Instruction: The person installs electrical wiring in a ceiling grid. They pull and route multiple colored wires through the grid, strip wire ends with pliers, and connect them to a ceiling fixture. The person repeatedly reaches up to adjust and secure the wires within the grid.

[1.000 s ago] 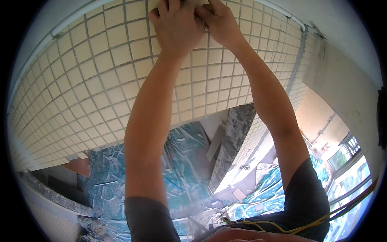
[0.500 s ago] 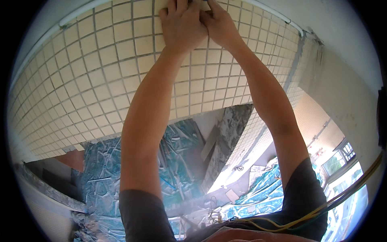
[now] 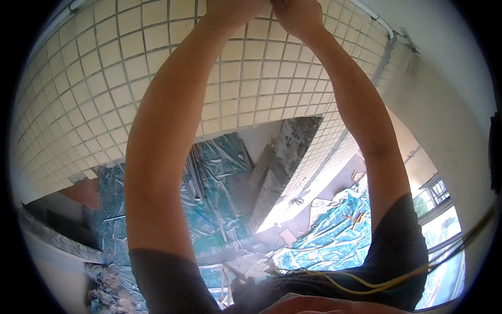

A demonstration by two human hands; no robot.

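Observation:
Both my arms reach up against a wall of cream square tiles (image 3: 256, 78) with grey joints. My left hand (image 3: 238, 7) is cut off by the upper edge, so its fingers are hidden. Just to its right, my right hand (image 3: 299, 17) is closed, with its fingers curled. Whatever it grips lies beyond the edge of the view. The two hands nearly touch, close to the tile face.
A white pipe (image 3: 368, 11) runs along the top of the wall. Yellow and green cables (image 3: 361, 285) cross near my body. Below, crumpled blue-green sheeting (image 3: 334, 230) covers the floor, with debris on it. A window (image 3: 444, 225) stands at right.
My hands sit higher in the view, partly past its top edge, and my forearms are farther apart. The wall and floor have shifted upward. The small dark-blue thing between my fingers no longer shows.

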